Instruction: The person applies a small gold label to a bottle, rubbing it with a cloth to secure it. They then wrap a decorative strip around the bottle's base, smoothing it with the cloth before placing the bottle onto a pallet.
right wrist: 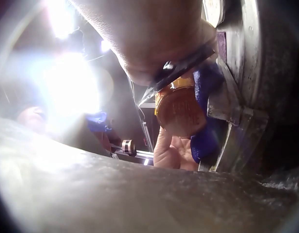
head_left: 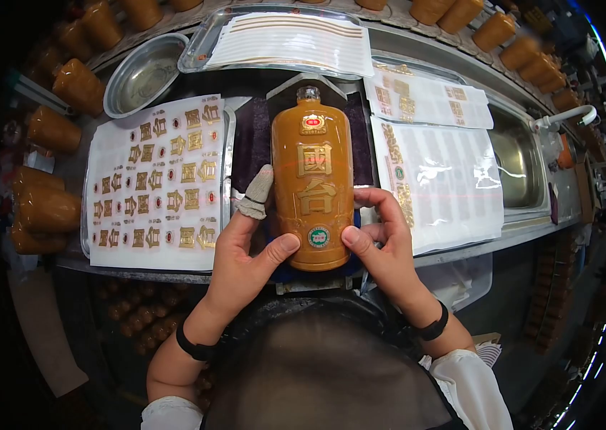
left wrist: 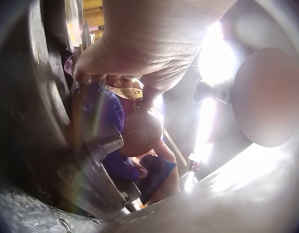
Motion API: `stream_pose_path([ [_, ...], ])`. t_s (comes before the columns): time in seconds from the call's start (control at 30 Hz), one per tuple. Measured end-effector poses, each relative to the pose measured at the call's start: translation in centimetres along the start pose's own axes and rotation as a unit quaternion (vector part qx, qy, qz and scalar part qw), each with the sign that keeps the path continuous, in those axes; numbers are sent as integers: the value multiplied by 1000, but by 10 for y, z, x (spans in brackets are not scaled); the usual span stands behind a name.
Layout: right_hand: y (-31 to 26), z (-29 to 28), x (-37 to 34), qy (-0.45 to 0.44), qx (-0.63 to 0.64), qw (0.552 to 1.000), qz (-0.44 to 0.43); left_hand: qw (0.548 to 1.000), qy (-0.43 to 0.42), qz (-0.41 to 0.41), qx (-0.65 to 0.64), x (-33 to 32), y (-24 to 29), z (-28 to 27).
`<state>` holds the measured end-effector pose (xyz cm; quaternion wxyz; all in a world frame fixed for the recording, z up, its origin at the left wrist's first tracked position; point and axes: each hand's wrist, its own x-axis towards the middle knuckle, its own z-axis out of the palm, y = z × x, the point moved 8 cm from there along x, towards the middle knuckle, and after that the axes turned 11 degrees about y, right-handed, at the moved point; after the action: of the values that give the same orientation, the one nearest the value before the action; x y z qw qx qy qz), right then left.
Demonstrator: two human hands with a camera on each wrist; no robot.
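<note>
A brown glazed bottle (head_left: 328,240) with raised gold characters, a red-and-gold emblem near the neck and a round green sticker low down lies face up, its neck pointing away. Along its lower left side my left hand (head_left: 242,261) grips it, thumb near the base; a pale finger cot (head_left: 258,188) covers the index finger. My right hand (head_left: 387,251) holds the opposite side, thumb beside the green sticker. A thin dark flat blade (right wrist: 191,65) shows at the right hand, its handle hidden. Blue cloth (right wrist: 208,87) lies beneath the bottle, whose round base (right wrist: 181,114) faces me.
Left stands a tray covered by a sheet of gold character stickers (head_left: 156,154). Sticker sheets (head_left: 453,193) lie right, before a sink (head_left: 514,161) with a white faucet (head_left: 575,115). Behind are a metal bowl (head_left: 122,97) and stacked white strips (head_left: 288,43). Brown bottles (head_left: 48,204) line the edges.
</note>
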<state>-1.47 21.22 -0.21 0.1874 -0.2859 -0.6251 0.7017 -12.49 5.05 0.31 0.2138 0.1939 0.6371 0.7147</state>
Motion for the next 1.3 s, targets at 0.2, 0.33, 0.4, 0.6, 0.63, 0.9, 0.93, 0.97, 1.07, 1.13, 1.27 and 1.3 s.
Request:
stream_pose_path([
  [0.2, 0, 0, 0, -4, 2, 1000, -1, 1000, -3, 1, 3, 0, 0, 0],
  [0.33, 2, 0, 2, -1, 34, 999, 13, 1000, -7, -1, -17, 0, -1, 0],
  [0.4, 4, 0, 3, 0, 39, 999, 14, 1000, -5, -9, -21, 0, -1, 0],
  [0.6, 6, 0, 2, 0, 26, 999, 20, 1000, 0, -10, -26, 0, -1, 2],
  [0.63, 6, 0, 2, 0, 25, 999, 22, 1000, 2, -10, -26, 0, -1, 2],
  [0.9, 4, 1, 2, 6, 39, 999, 18, 1000, -5, -3, -17, 0, -2, 1],
  [0.93, 3, 1, 2, 7, 42, 999, 20, 1000, -8, -2, -19, 0, -2, 1],
  [0.97, 3, -2, 2, 21, 43, 999, 18, 999, -6, -15, -31, -1, -3, -1],
  [1.07, 3, -13, -3, 56, 41, 997, 17, 997, -6, -46, -57, -3, -5, -6],
  [1.13, 5, -20, -13, 72, 34, 997, 21, 997, -17, -54, -57, -6, -8, -10],
  [1.27, 13, -10, -22, 23, 85, 994, 68, 998, -33, -5, -47, -8, -4, -2],
  [1.3, 15, -10, -23, 11, 90, 993, 73, 998, -35, -2, -46, -9, -4, -1],
])
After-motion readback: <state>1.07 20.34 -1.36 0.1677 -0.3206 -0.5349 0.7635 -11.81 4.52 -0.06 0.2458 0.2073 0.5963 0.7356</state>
